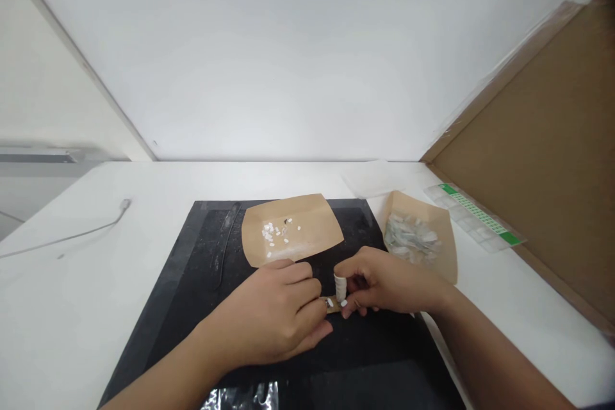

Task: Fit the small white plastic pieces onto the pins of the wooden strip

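Observation:
My left hand [281, 314] is closed on the left end of a small brown strip [333, 309] just over the black mat. A dark mark and a small white piece [329, 302] show on the strip beside my fingertips. My right hand [379, 282] is closed at the strip's other end, with a pale ribbed cover [340, 287] over one fingertip. Another small white piece [344, 303] lies between that covered tip and my thumb. Beyond my hands, a brown paper tray [307, 224] carries several loose white pieces [269, 230].
The black mat [192, 282] covers the middle of the white table [62, 307]. At right are a brown tray [449, 237] of clear plastic bits and a clear case [480, 214] with a green label. A cable [96, 229] lies left; a cardboard panel [542, 160] stands right.

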`<state>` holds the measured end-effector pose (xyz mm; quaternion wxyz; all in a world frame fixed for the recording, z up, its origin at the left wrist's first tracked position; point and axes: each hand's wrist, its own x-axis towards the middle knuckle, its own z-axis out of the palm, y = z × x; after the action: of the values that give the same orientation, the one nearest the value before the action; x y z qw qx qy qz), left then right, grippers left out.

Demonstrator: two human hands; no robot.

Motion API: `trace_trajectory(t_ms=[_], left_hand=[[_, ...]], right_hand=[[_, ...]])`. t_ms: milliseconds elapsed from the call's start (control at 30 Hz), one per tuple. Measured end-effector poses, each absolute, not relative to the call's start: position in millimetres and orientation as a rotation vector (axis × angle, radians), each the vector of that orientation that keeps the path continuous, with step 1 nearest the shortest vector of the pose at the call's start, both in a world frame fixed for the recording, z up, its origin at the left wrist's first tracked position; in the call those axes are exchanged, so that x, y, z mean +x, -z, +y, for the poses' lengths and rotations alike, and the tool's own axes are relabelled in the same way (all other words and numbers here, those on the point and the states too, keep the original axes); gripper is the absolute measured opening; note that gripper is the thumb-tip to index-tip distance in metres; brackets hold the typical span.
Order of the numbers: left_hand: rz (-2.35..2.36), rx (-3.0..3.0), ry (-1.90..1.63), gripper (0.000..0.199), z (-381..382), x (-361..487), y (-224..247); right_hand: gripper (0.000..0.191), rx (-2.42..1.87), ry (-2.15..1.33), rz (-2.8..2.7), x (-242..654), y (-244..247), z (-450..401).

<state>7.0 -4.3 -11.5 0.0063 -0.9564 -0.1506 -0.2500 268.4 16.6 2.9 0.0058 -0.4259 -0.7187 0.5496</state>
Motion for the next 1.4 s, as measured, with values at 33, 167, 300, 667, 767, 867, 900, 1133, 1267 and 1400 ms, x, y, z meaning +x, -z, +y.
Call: trace_trajectory(t_ms=[33, 167, 300, 667, 767, 867, 900, 1133, 1267, 1400], left_hand=[[-0.475, -2.992, 0.777, 0.021, -4.5, 6.9, 11.5], [-0.478, -2.985, 0.752, 0.022, -4.7, 7.0, 12.4], [-0.509, -2.984, 0.737, 0.022, -5.1, 7.1, 13.0], [-0.596, -3.057, 0.643, 0.021, -5.9, 5.0, 15.9], [-0.603, -3.071, 0.618, 0.02, -6.0, 4.5, 15.6], [-0.604, -3.073, 0.614, 0.019, -5.3, 4.2, 15.6], [-0.602, -3.072, 0.616, 0.019, -5.1, 4.0, 15.7], [-0.607, -3.087, 0.588, 0.018, -4.5, 3.3, 16.9], [-0.603, -3.076, 0.597, 0.018, -3.2, 3.7, 16.3], [-0.601, -3.084, 0.57, 0.018, -2.9, 4.1, 14.7]], right_hand=[[0.022, -1.342, -1.706, -2.257, 268.4, -3.4, 16.6], [0.017, -1.363, -1.706, -2.256, 268.0, -4.8, 16.3], [0.019, -1.383, -1.68, -2.282, 267.1, -5.6, 16.2], [0.027, -1.451, -1.536, -2.399, 266.7, -8.2, 16.5], [0.023, -1.444, -1.477, -2.434, 266.6, -8.2, 15.2], [0.018, -1.43, -1.423, -2.477, 265.6, -9.3, 14.2], [0.017, -1.424, -1.41, -2.489, 265.3, -9.7, 13.9], [0.012, -1.398, -1.313, -2.561, 265.1, -10.5, 13.3], [0.013, -1.387, -1.175, -2.618, 265.1, -11.4, 12.6], [0.013, -1.386, -1.118, -2.655, 264.2, -12.9, 11.7]])
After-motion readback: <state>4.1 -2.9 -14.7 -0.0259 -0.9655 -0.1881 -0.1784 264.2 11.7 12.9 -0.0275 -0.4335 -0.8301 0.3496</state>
